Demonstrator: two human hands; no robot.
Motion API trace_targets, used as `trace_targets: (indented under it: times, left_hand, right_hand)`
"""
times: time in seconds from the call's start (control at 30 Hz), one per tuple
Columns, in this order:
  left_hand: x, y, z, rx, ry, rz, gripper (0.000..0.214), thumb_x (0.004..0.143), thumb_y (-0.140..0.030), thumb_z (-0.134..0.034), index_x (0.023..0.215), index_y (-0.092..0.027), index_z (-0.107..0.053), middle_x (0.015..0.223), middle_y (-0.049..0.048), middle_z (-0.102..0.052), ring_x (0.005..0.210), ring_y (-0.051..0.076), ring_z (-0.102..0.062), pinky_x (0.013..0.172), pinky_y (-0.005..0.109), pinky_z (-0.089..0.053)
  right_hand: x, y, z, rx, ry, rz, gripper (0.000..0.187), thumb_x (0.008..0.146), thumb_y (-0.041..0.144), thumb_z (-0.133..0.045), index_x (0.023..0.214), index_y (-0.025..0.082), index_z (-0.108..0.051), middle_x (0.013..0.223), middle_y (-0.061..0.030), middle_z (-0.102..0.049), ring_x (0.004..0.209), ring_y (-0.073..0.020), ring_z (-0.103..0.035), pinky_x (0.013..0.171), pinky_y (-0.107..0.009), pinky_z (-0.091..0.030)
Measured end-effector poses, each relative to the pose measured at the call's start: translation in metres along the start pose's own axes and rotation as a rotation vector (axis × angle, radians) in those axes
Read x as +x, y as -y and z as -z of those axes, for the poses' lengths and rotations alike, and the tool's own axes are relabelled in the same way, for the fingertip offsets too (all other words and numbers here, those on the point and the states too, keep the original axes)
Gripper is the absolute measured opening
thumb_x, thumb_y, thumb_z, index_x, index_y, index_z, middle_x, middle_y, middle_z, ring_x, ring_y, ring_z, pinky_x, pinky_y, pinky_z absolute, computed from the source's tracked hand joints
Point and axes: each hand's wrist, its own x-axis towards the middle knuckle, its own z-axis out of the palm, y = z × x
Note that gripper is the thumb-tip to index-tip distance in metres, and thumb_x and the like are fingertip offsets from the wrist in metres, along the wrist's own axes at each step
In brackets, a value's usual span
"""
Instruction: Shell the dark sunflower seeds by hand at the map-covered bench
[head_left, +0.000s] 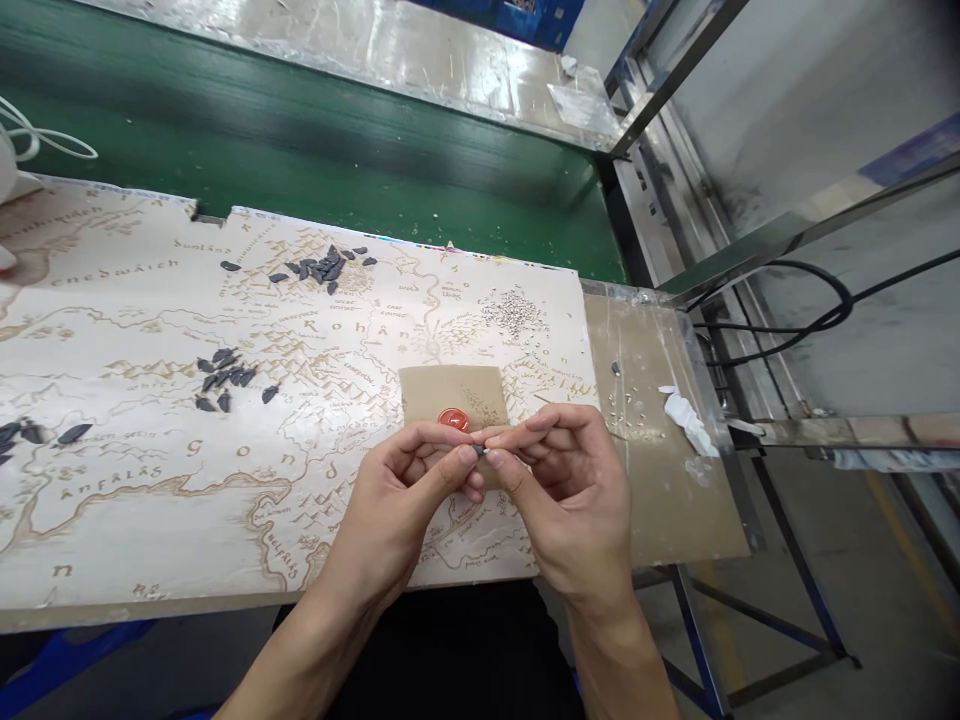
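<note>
Bare forearms come in from the near edge, left hand (397, 500) and right hand (577, 490) meeting fingertip to fingertip. Grip: left thumb and forefinger pinched on a small dark piece (479, 451); right thumb and forefinger pressed together at its other end — what they hold, if anything, the fingers hide. Fingertips only, likely because the piece is so tiny.

Just beyond the grip: a matt brown card (431, 385), grainy toward its right side, bearing a glossy red disc (454, 420). Farther off, slightly right, pale granules (516, 312); left, dark leaf-shaped pieces (223, 375) in loose clusters — presumably spread so single ones lift easily. Under all this, a smooth map-printed sheet (187, 520), perhaps there to shield the surface (660, 500), whose brown, scuffed end shows right of the grip.
</note>
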Motion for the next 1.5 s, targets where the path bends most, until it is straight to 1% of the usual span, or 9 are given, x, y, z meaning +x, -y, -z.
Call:
trace_targets:
  times: [0.2, 0.4, 0.5, 0.67, 0.83, 1.0, 1.1, 1.3, 1.5]
  left_hand:
    - [-0.001, 0.002, -0.003, -0.024, -0.02, -0.009, 0.016, 0.094, -0.03, -0.097, 0.095, -0.018, -0.087, 0.08, 0.0034, -0.083, 0.073, 0.01, -0.076, 0.076, 0.017, -0.063]
    - [-0.001, 0.006, -0.005, -0.086, -0.023, -0.023, 0.014, 0.092, -0.028, -0.098, 0.096, -0.019, -0.087, 0.08, 0.0031, -0.083, 0.073, 0.009, -0.076, 0.076, 0.016, -0.063]
    - [-0.001, 0.007, -0.005, -0.089, -0.018, -0.029, 0.015, 0.092, -0.027, -0.099, 0.096, -0.019, -0.087, 0.08, 0.0031, -0.083, 0.073, 0.009, -0.076, 0.076, 0.016, -0.063]
    - [-0.003, 0.007, -0.002, -0.085, -0.046, -0.039, 0.017, 0.091, -0.029, -0.099, 0.098, -0.018, -0.087, 0.086, 0.0032, -0.082, 0.076, 0.01, -0.074, 0.076, 0.017, -0.063]
    - [-0.006, 0.003, 0.005, -0.083, -0.002, 0.025, 0.012, 0.096, -0.028, -0.095, 0.097, -0.02, -0.086, 0.087, 0.0023, -0.079, 0.077, 0.009, -0.072, 0.075, 0.016, -0.061]
    - [-0.007, 0.001, 0.013, -0.061, -0.051, 0.051, 0.013, 0.094, -0.028, -0.097, 0.097, -0.021, -0.087, 0.086, 0.0018, -0.076, 0.074, 0.008, -0.07, 0.072, 0.013, -0.06]
    - [-0.005, 0.001, 0.017, -0.038, -0.098, 0.045, 0.016, 0.091, -0.029, -0.098, 0.098, -0.02, -0.087, 0.086, 0.0021, -0.075, 0.074, 0.009, -0.069, 0.071, 0.013, -0.061]
    - [-0.001, 0.001, 0.023, 0.017, -0.089, 0.067, 0.021, 0.087, -0.033, -0.102, 0.096, -0.021, -0.087, 0.08, 0.0017, -0.074, 0.072, 0.01, -0.069, 0.07, 0.013, -0.062]
    - [0.0, 0.002, 0.022, 0.011, -0.091, 0.065, 0.022, 0.087, -0.034, -0.102, 0.099, -0.023, -0.087, 0.085, 0.0024, -0.077, 0.072, 0.01, -0.069, 0.068, 0.014, -0.061]
  right_hand:
    - [-0.004, -0.002, -0.003, -0.07, -0.025, 0.044, 0.027, 0.102, 0.016, -0.086, 0.112, 0.029, -0.065, 0.099, 0.0038, -0.087, 0.091, -0.0144, -0.086, 0.083, -0.024, -0.072]
    - [-0.004, -0.003, -0.004, -0.095, -0.041, 0.055, 0.028, 0.102, 0.015, -0.086, 0.113, 0.029, -0.065, 0.099, 0.0023, -0.088, 0.098, -0.0187, -0.088, 0.085, -0.029, -0.072]
    - [-0.003, -0.002, -0.004, -0.089, -0.033, 0.045, 0.027, 0.102, 0.015, -0.086, 0.112, 0.029, -0.064, 0.099, 0.0024, -0.087, 0.093, -0.0177, -0.087, 0.084, -0.029, -0.072]
    - [-0.001, -0.003, -0.005, 0.061, 0.027, -0.018, 0.033, 0.101, 0.014, -0.087, 0.116, 0.03, -0.063, 0.099, 0.0041, -0.086, 0.08, -0.0159, -0.085, 0.07, -0.028, -0.073]
    - [0.007, -0.003, 0.006, 0.256, 0.052, -0.128, 0.029, 0.101, 0.017, -0.087, 0.118, 0.028, -0.066, 0.114, -0.0006, -0.087, 0.11, -0.02, -0.087, 0.094, -0.034, -0.073]
    - [0.014, -0.007, 0.027, 0.646, -0.052, -0.37, 0.026, 0.093, 0.018, -0.093, 0.109, 0.024, -0.073, 0.093, 0.0052, -0.081, 0.083, -0.0095, -0.081, 0.077, -0.021, -0.068]
    - [0.014, -0.009, 0.035, 0.767, -0.126, -0.465, 0.03, 0.086, 0.013, -0.096, 0.106, 0.022, -0.076, 0.089, 0.0062, -0.077, 0.079, -0.0074, -0.078, 0.075, -0.018, -0.066]
    - [0.009, -0.009, 0.043, 0.816, -0.164, -0.535, 0.032, 0.082, 0.012, -0.097, 0.103, 0.022, -0.075, 0.089, 0.0063, -0.073, 0.075, -0.0056, -0.071, 0.072, -0.016, -0.063]
    - [0.008, -0.012, 0.051, 0.646, -0.174, -0.44, 0.027, 0.087, 0.019, -0.092, 0.104, 0.026, -0.073, 0.091, 0.0061, -0.073, 0.072, -0.0072, -0.067, 0.071, -0.018, -0.061]
